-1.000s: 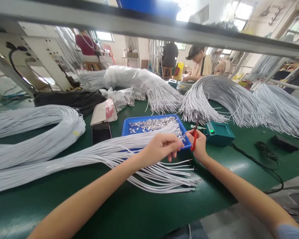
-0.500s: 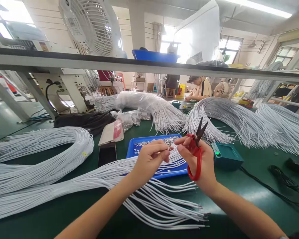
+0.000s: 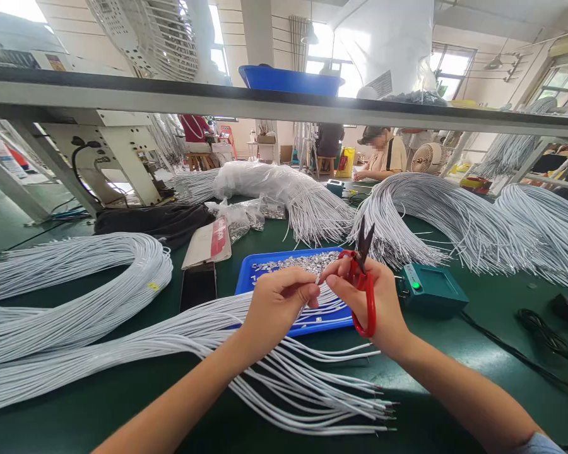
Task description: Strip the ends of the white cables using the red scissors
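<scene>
My left hand (image 3: 284, 296) is closed in a pinch on the end of a white cable, whose tip shows between thumb and forefinger. Hooked in my right hand (image 3: 376, 299) is a pair of scissors with red handles (image 3: 370, 309), the dark blades pointing up and slightly parted. The thumb and forefinger of that hand meet close to the cable tip; whether they hold a small piece is hidden. Beneath both hands lies a blue tray (image 3: 244, 272) with many small silvery metal parts (image 3: 307, 260). A bundle of white cables (image 3: 170, 334) runs under my left wrist, its stripped ends fanning out toward me.
Cable bundles lie at the left (image 3: 142, 258) and along the back (image 3: 407, 208). A green box with a lit lamp (image 3: 433, 290) stands right of my right hand. A dark phone (image 3: 197, 289) lies left of the tray. A shelf (image 3: 284, 108) crosses above. A person sits beyond.
The view has tilted down slightly. My right thumb and forefinger have come closer to the cable tip at my left fingers; the scissors stay in my right hand.
</scene>
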`<action>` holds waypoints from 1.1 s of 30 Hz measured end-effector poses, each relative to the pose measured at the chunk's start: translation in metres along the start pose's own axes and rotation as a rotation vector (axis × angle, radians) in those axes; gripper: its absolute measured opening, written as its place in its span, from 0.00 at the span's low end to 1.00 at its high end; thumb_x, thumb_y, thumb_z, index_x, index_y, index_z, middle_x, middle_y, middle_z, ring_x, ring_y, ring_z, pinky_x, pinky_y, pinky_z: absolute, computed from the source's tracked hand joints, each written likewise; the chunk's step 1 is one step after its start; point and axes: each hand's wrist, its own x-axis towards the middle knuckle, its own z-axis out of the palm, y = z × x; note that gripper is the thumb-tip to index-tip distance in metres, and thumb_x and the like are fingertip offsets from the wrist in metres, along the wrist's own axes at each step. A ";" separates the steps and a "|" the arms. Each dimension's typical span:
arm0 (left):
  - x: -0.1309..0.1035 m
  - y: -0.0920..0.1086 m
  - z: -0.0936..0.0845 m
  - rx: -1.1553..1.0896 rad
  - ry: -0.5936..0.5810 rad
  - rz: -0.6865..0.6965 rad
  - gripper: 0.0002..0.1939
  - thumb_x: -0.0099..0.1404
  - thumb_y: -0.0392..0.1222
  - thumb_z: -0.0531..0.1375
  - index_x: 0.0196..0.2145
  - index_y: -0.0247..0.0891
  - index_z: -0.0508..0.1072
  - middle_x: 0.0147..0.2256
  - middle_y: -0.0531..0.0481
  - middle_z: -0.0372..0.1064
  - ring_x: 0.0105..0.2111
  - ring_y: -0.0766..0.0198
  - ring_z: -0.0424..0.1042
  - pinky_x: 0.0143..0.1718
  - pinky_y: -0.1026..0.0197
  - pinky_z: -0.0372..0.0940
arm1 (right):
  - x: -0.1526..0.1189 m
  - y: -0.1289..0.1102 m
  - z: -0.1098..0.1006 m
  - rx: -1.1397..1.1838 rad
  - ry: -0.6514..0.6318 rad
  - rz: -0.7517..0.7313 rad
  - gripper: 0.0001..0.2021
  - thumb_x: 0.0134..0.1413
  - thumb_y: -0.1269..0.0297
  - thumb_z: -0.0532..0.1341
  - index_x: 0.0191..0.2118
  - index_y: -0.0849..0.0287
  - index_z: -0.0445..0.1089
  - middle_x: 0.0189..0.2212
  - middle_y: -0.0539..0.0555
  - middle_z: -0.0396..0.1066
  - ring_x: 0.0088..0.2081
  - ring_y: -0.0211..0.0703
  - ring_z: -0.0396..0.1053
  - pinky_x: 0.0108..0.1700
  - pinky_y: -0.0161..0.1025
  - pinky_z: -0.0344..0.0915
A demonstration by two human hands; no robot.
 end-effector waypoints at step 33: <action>0.004 0.003 -0.010 0.333 0.155 0.269 0.07 0.61 0.30 0.60 0.30 0.39 0.77 0.28 0.51 0.71 0.27 0.67 0.68 0.26 0.66 0.64 | 0.015 0.005 -0.018 -0.764 -0.300 -0.137 0.05 0.47 0.69 0.61 0.31 0.58 0.64 0.34 0.54 0.71 0.36 0.46 0.65 0.38 0.43 0.63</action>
